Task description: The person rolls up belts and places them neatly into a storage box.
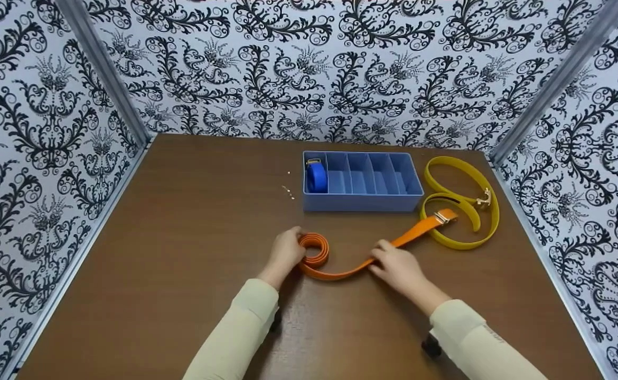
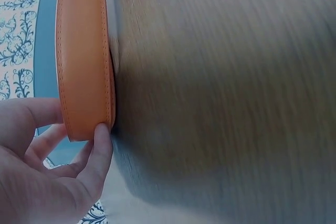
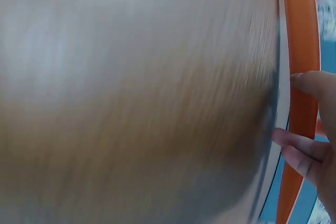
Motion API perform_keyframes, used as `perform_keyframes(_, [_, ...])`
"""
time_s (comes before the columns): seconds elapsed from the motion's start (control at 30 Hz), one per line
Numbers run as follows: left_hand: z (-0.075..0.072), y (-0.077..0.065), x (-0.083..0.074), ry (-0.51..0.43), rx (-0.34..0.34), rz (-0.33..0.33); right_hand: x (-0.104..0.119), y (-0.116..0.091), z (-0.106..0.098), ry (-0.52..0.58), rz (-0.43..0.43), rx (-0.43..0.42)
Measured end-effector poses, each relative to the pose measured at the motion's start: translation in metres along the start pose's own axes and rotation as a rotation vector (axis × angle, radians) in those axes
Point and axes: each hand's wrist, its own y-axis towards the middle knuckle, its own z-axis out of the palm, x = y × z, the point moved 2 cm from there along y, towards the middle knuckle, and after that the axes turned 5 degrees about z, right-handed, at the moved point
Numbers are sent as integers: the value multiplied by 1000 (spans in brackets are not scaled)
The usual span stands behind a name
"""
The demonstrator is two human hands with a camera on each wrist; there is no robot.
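Observation:
An orange belt lies on the table, its left end rolled into a coil and the rest running rightward to a metal buckle. My left hand holds the coil's left side, and in the left wrist view thumb and fingers pinch the stitched orange belt by its edges. Along the strap, my right hand grips the uncoiled part between coil and buckle. The right wrist view shows the thumb and fingers of my right hand around the orange strap. The buckle end overlaps a yellow belt.
Behind the hands stands a blue-grey divided box, with a rolled blue belt in its leftmost compartment. The yellow belt lies loosely looped right of the box. Tiny shiny bits lie left of the box. Patterned walls border the table.

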Motion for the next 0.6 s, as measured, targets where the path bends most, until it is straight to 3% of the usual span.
perform_keyframes(0.23, [-1, 0, 0, 0, -5, 4, 31, 7, 6, 71, -181, -68])
perform_keyframes(0.6, [-2, -1, -3, 1, 53, 45, 17, 12, 15, 144, -278, -92])
